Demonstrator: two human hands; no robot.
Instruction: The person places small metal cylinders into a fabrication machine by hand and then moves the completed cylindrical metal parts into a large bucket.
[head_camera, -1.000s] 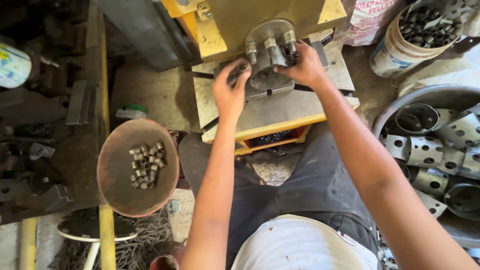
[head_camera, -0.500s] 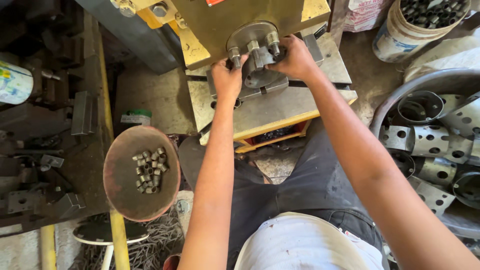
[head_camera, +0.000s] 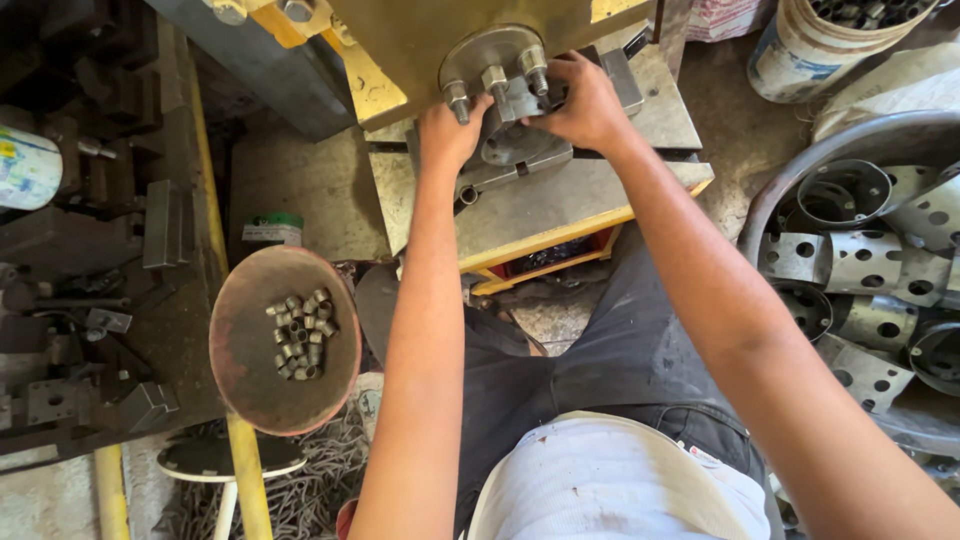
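Since the earlier frames both hands have pushed further up onto the round die plate (head_camera: 497, 95) of the yellow press (head_camera: 400, 60), and the view has shifted with them, so the rusty bowl (head_camera: 250, 385) now sits lower in the picture.

The right hand (head_camera: 585, 100) is curled closed around a small grey metal block (head_camera: 520, 98) at the centre of the plate, between the upright bolts (head_camera: 494, 78). The left hand (head_camera: 450, 130), at about 8 o'clock from that block, rests its fingers against the plate's lower rim; whether it pinches anything I cannot tell, since the fingertips are hidden.

As a judgement, the piece is being seated or adjusted in the fixture; it looks placed but not released.

Outward, the grey press table (head_camera: 560, 200) lies below the hands. At 8 o'clock from the grip the rusty bowl holds a small heap of short metal sleeves (head_camera: 298, 335). At 4 o'clock lie punched steel brackets (head_camera: 860, 270); at 1 o'clock stands a pail of dark parts (head_camera: 830, 45). The bolts crowd the block closely, leaving the fingers little room.
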